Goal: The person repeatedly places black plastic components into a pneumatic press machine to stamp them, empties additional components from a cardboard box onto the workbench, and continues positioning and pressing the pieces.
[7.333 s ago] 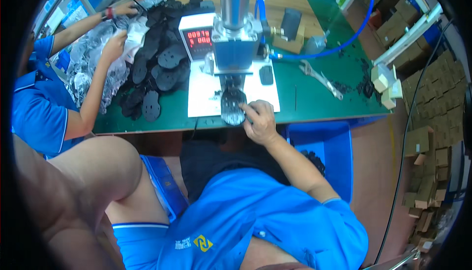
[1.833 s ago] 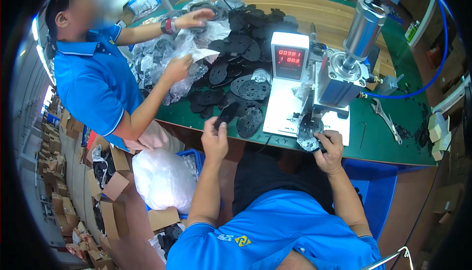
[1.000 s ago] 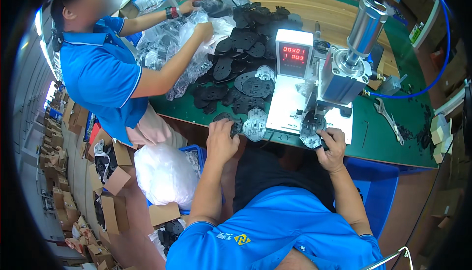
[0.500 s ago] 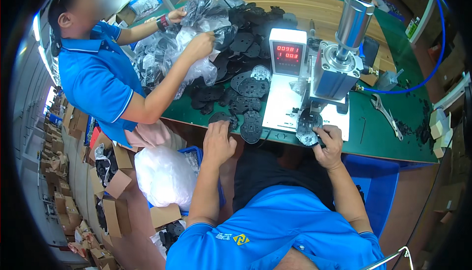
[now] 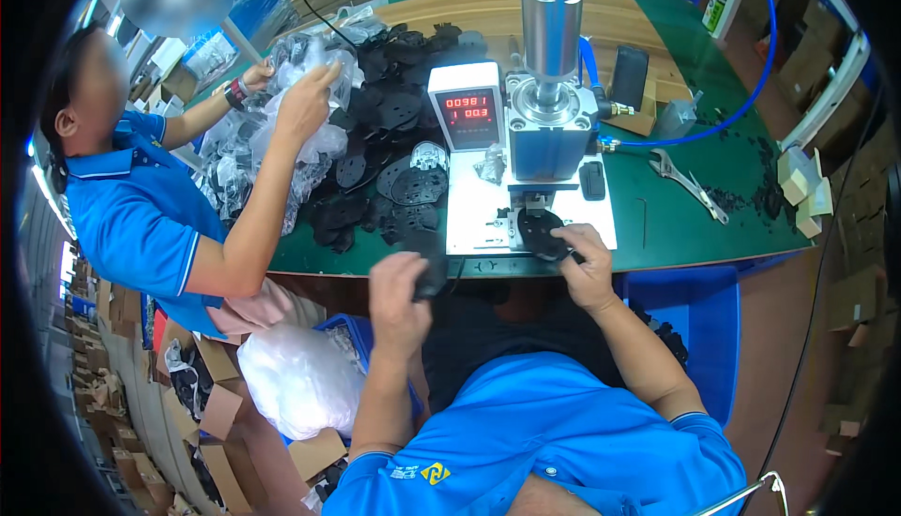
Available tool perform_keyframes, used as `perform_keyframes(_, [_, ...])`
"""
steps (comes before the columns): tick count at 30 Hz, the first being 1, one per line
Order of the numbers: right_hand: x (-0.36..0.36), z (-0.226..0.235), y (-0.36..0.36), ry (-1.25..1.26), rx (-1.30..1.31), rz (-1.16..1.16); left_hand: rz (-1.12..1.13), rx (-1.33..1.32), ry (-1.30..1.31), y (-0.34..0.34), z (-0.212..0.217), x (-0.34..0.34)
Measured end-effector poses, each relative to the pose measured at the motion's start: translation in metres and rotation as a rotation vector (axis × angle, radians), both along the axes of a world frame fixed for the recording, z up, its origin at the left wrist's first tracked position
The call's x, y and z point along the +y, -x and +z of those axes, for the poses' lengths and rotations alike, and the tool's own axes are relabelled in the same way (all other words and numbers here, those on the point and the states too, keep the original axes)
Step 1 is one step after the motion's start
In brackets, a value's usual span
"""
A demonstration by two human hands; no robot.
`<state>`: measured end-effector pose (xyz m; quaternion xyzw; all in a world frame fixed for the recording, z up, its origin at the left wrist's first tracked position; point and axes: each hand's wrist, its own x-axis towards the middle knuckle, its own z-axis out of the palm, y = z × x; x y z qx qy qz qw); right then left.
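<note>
My left hand (image 5: 398, 302) grips a black flat plastic piece (image 5: 433, 270), blurred by motion, just off the table's front edge. My right hand (image 5: 587, 264) pinches the edge of a black rounded plate (image 5: 541, 233), which lies under the head of a bench press (image 5: 548, 131). The press stands on a white base plate (image 5: 469, 225). Beside it is a white control box (image 5: 466, 107) with a lit red display. Several similar black plates (image 5: 413, 185) lie heaped to the left of the press, one bearing a silvery part.
A co-worker in a blue shirt (image 5: 141, 206) handles clear plastic bags (image 5: 300, 140) at the left. An adjustable wrench (image 5: 690, 187) and a hex key (image 5: 644, 220) lie right of the press. A blue bin (image 5: 690, 328) stands below on the right; a blue air hose (image 5: 765, 65) arches overhead.
My left hand has lifted a black piece from the table toward me. In my right hand's place at the press, the plate now shows a plain dark face instead of a shiny one.
</note>
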<state>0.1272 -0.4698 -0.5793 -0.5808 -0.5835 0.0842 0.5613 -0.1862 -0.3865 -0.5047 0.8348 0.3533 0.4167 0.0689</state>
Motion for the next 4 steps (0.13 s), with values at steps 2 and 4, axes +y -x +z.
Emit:
perform_keyframes(2, [-0.012, 0.007, -0.003, 0.046, 0.186, 0.010, -0.221, 0.038, 0.046, -0.028, 0.000, -0.008])
perform_keyframes(4, [-0.030, 0.017, -0.010, 0.093, 0.373, 0.024, -0.381, 0.081, 0.062, -0.050, -0.009, -0.010])
